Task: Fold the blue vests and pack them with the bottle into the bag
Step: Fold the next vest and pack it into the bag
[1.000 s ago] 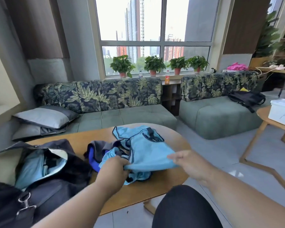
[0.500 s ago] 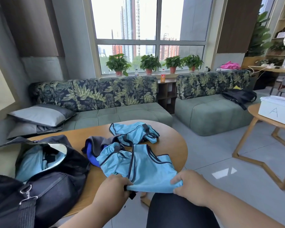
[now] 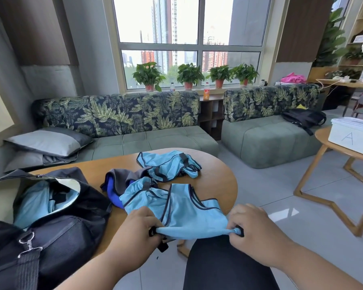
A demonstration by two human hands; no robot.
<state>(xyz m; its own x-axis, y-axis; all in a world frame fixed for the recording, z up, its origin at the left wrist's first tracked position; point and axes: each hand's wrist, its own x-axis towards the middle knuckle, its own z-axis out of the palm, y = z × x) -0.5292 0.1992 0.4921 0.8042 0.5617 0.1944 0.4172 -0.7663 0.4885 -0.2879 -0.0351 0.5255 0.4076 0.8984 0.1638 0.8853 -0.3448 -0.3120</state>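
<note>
Two hands (image 3: pixel 189 233) pinching blue vest (image 3: pixel 189 214), round wooden table (image 3: pixel 220 185), leafy-print sofas (image 3: pixel 122 116)

Both forearms are bare from the lower edge of the view up to the wrists, with no sleeve showing on either. The left hand (image 3: pixel 134 233) and the right hand (image 3: pixel 254 229) wear no gloves, and no ring, watch or band shows on the visible sides of the fingers and wrists. Below and between the arms rises a rounded knee (image 3: pixel 222 266) covered in plain black cloth, smooth and without visible seam, pattern or marking. The rest of the person lies outside the view.
</note>
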